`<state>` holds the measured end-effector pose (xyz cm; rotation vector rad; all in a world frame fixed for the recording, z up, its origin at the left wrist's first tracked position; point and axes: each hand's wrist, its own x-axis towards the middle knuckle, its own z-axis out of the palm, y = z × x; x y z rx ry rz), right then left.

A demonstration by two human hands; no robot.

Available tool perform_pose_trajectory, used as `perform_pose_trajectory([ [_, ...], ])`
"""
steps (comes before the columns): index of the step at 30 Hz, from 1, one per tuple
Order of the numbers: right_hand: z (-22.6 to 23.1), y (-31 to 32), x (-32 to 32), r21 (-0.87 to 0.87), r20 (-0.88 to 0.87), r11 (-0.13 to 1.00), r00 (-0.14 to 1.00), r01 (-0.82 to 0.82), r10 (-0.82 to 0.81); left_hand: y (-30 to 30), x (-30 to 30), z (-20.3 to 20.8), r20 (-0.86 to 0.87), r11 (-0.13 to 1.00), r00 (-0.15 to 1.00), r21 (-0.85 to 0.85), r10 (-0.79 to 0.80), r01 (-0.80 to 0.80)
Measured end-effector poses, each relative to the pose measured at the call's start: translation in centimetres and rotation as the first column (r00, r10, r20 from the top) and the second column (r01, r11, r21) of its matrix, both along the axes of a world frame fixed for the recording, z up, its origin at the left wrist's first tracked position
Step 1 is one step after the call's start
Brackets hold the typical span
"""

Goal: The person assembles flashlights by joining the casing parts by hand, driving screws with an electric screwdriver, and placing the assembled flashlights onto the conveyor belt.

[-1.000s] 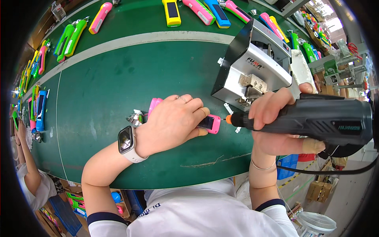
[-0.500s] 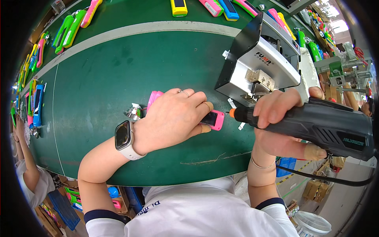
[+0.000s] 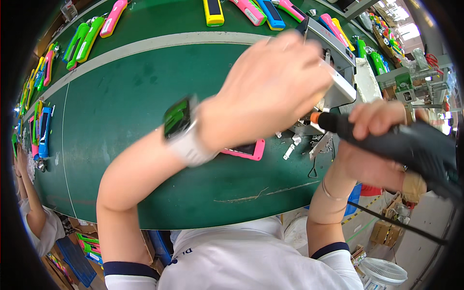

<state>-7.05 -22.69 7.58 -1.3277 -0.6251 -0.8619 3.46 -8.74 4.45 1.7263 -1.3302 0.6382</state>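
My left hand (image 3: 270, 92) is lifted off the belt and blurred, its fingers curled against the grey box-shaped machine (image 3: 340, 60); whether it holds anything is hidden. A smartwatch (image 3: 179, 123) is on that wrist. My right hand (image 3: 374, 145) grips a black corded electric screwdriver (image 3: 415, 152), its orange-collared tip pointing left beside the machine. A pink flat device (image 3: 249, 150) lies on the green belt (image 3: 121, 96) below my left wrist, partly covered by it, with neither hand on it.
Several green, pink, yellow and blue devices (image 3: 212, 12) line the belt's far side and its left end (image 3: 41, 130). Another person's arm (image 3: 29, 208) reaches in at the lower left. Small metal parts (image 3: 290, 150) lie near the machine. A white fan (image 3: 384, 270) and a cardboard box (image 3: 386, 232) stand on the floor at the right.
My left hand has let go of the pink device and risen up and to the right, toward the grey machine. The screwdriver tip has drawn back from the device to the right.
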Motion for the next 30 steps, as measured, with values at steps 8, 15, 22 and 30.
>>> perform_pose_trajectory([
  [8,-0.9,-2.2,3.2,0.194,-0.3,0.979,0.946,-0.065,0.122,-0.3,1.0,-1.5,-0.046,0.978,0.988,-0.136,0.15,-0.155],
  [15,-3.3,2.0,0.3,0.189,-0.153,0.955,0.954,-0.229,0.259,9.4,-3.2,-3.1,-0.183,0.774,0.982,0.628,0.055,0.074],
  [22,-5.7,3.2,0.5,0.248,-0.194,0.92,0.915,-0.304,0.354,9.4,-3.1,-4.4,-0.261,0.766,0.963,0.631,0.06,0.123],
  [30,-5.9,3.1,0.6,0.19,-0.356,0.934,0.866,-0.302,0.352,9.5,-3.0,-4.6,-0.19,0.775,0.981,0.626,0.047,0.084],
])
